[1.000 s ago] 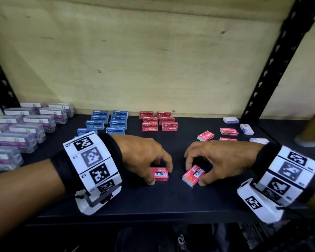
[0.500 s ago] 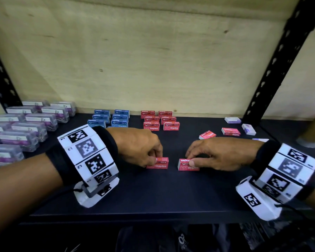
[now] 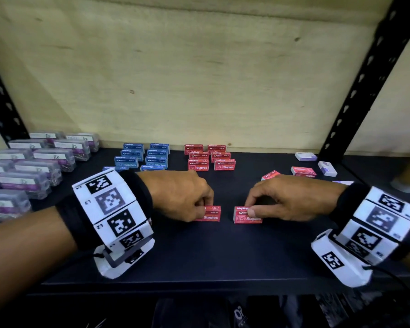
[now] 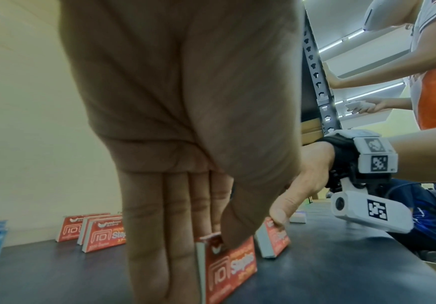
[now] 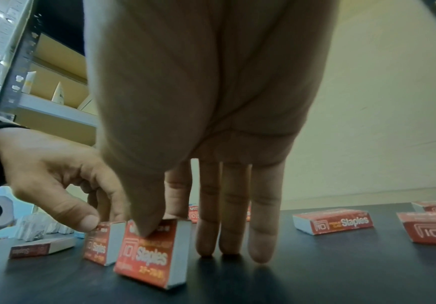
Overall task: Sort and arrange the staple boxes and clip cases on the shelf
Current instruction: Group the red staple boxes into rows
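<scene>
Two red staple boxes stand on their long edges side by side at the middle of the black shelf (image 3: 199, 256), "Staples" faces toward me. My left hand (image 3: 205, 209) pinches the left red box (image 3: 212, 214) from above, thumb in front and fingers behind. My right hand (image 3: 249, 208) pinches the right red box (image 3: 245, 216) the same way. In the left wrist view the left box (image 4: 229, 267) rests on the shelf under my thumb. The right wrist view has the right box (image 5: 149, 257) leaning back a little, the other fingers (image 5: 263, 236) touching the shelf.
Sorted rows stand at the back: clear clip cases (image 3: 33, 166) at left, blue staple boxes (image 3: 145, 157), red staple boxes (image 3: 208, 159). Loose red boxes (image 3: 303, 171) and white-purple boxes (image 3: 327, 168) lie at right by the black post (image 3: 365, 79). Another person (image 4: 432, 82) stands beyond it.
Both hands turned their red boxes from lying tilted with barcode sides up to standing on edge with the label faces forward, and slid them a little deeper onto the shelf.
</scene>
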